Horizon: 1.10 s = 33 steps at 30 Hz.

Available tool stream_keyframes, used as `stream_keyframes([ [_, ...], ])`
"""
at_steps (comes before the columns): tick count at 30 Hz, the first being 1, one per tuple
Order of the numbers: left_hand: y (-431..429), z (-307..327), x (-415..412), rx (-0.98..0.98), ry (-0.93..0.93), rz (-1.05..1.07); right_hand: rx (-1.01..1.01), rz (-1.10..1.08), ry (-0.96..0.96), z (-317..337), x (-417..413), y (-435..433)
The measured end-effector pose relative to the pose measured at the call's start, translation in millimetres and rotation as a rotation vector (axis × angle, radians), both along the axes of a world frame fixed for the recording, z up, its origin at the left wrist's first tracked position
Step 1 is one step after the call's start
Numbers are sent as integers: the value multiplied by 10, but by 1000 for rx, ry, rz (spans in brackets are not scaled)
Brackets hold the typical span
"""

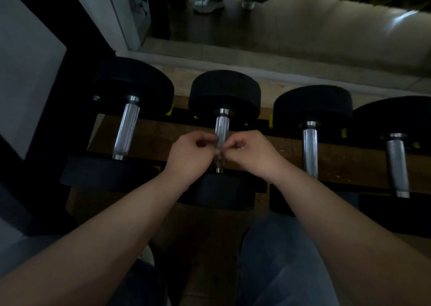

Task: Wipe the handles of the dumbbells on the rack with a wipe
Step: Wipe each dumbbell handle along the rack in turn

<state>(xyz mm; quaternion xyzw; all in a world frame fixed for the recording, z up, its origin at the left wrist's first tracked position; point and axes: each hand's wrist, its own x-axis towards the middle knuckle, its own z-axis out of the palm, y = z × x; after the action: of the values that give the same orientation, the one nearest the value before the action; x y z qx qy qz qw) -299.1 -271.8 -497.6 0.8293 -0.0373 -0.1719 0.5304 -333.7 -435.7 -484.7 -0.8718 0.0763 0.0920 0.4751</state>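
With fingers curled, the left hand (191, 153) and right hand (253, 153) pinch a small pale wipe (218, 150), dimly seen, over the second dumbbell handle (221, 126) from the left end of the rack (279, 153), whose long axis runs front edge to back edge, equally near both hands.
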Motion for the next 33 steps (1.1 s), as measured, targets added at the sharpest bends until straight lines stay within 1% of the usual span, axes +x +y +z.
stream_keyframes([
  [2,30,45,11,-75,-3,-47,191,-215,-63,-5,35,38],
  [3,47,70,26,-127,4,-53,248,-267,-80,-6,45,64],
  [7,103,147,121,-318,82,-23,353,-258,-58,30,23,138],
  [9,80,133,196,-342,128,-18,360,-270,-40,41,20,134],
  [11,3,87,318,-277,111,43,292,-309,-51,35,45,99],
  [14,-153,46,499,-62,-11,148,187,-395,-55,-40,100,42],
  [17,-222,63,500,75,-101,85,50,-361,-102,-126,116,83],
  [19,-191,39,447,100,-138,24,12,-342,-152,-148,108,106],
  [23,-129,-36,481,30,-75,11,67,-364,-150,-195,93,75],
  [25,-177,-24,539,22,-97,35,74,-363,-143,-212,87,65],
  [27,-196,15,537,70,-140,22,76,-351,-155,-225,73,64],
  [28,-162,31,503,110,-150,-21,86,-332,-166,-237,63,59],
  [31,56,84,293,287,-130,-250,120,-283,-174,-292,31,67],
  [33,137,82,247,351,-94,-322,150,-286,-172,-314,29,78],
])
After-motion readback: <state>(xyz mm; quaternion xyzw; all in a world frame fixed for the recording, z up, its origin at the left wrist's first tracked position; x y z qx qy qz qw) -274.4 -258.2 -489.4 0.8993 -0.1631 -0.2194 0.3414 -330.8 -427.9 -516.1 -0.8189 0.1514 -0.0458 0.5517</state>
